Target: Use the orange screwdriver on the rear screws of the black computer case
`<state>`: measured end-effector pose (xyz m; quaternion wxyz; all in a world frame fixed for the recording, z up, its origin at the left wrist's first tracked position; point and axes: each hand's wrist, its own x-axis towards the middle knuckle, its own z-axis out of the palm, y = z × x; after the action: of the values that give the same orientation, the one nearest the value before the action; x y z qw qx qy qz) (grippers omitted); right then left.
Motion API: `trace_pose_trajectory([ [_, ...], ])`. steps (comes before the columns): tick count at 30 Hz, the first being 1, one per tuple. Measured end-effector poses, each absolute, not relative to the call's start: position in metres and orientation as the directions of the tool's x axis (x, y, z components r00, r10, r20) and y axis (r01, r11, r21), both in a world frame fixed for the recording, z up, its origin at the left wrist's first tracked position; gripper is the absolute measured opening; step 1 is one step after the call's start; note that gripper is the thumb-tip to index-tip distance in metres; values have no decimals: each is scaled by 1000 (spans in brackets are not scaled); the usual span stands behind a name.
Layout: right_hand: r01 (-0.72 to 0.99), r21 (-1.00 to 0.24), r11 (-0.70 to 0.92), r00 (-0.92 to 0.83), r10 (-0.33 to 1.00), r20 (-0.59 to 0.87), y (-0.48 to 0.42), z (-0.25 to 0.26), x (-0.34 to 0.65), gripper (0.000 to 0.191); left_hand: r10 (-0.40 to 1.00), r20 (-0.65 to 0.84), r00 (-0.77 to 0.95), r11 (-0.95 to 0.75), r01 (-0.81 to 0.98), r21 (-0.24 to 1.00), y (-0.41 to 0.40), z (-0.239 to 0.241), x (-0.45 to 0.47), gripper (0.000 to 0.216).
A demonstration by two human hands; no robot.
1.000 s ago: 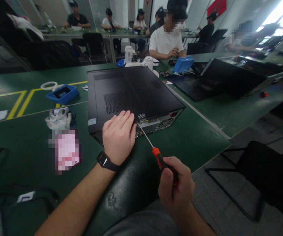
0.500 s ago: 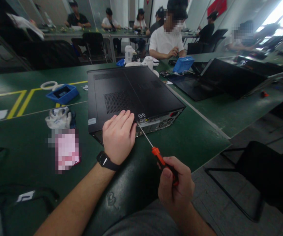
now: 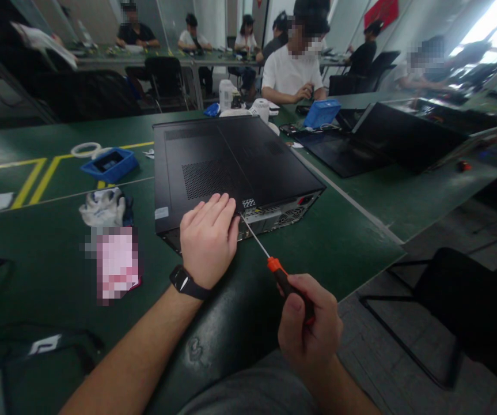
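Note:
A black desktop computer case (image 3: 248,153) lies flat on the green table, its rear panel with fan grille and ports turned toward my side. My left hand (image 3: 209,236) rests on the case's near edge, palm down, with fingers stretched out over the top cover. In my right hand (image 3: 311,323) is an orange-and-black screwdriver (image 3: 276,266), gripped by its handle. Its thin shaft slants up and left, and the tip meets the upper rear edge of the case beside my left thumb. The screw head, if any, is too small to make out.
To the left lie a blue tray (image 3: 110,166), work gloves (image 3: 103,207), a pink-edged blurred item (image 3: 118,262) and black cables (image 3: 67,331). Behind the case are white objects (image 3: 226,95) and a person in a white shirt (image 3: 293,75). A black chair (image 3: 455,300) stands at right.
The screwdriver handle has turned within my right hand, so more of its black side shows. My left hand and the case have stayed in place.

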<state>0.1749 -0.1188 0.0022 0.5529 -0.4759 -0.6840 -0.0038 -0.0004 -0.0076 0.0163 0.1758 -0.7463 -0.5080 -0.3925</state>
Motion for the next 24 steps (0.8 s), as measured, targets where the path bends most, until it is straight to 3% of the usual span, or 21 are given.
trace_pose_trajectory([
  [8,641,-466,610,22,593,805,-114,6,173,38,656,737,160,-433,880,195,-6,13,-2,35],
  [12,694,-487,530,66,627,777,-118,4,174,34,643,748,164,-431,885,176,-6,13,-1,34],
  [19,614,-481,626,26,593,805,-113,1,175,42,664,731,159,-430,880,200,-7,14,-1,35],
  [24,656,-478,584,50,598,800,-115,2,174,39,639,750,171,-430,888,163,-7,15,-1,32],
])
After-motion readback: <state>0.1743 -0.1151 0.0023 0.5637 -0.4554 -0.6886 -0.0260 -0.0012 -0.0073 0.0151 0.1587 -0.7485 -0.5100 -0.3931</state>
